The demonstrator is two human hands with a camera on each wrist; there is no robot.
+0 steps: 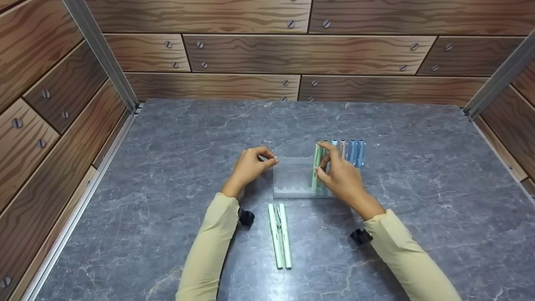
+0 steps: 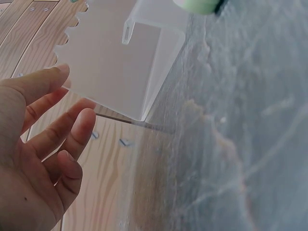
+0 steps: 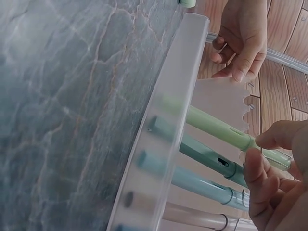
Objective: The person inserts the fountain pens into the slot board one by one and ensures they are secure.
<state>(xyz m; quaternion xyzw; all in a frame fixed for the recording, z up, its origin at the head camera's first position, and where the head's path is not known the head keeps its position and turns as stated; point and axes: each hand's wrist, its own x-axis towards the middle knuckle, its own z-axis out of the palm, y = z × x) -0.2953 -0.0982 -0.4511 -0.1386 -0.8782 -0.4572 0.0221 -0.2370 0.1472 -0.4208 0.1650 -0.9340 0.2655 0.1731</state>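
Observation:
A frosted clear plastic pen stand point(image 1: 292, 173) with a scalloped upper edge stands on the table. My left hand point(image 1: 250, 164) pinches its upper left corner point(image 2: 62, 79) between thumb and index finger, the other fingers loosely bent. With thumb and fingers, my right hand point(image 1: 345, 177) holds a light green pen point(image 3: 219, 127) near its upper end. That pen leans in the stand, its lower end behind the frosted front lip. Beside it lie a dark green pen point(image 3: 204, 153), a light blue pen point(image 3: 197, 182) and a pinkish-grey pen point(image 3: 192, 215), partly hidden by my right hand in the head view.
Two light green pens point(image 1: 285, 238) lie side by side on the grey marbled table point(image 1: 167, 234), in front of the stand. Blue pens point(image 1: 361, 152) stand at the stand's right end. Wood-patterned walls point(image 1: 250, 52) border the table at the back and sides.

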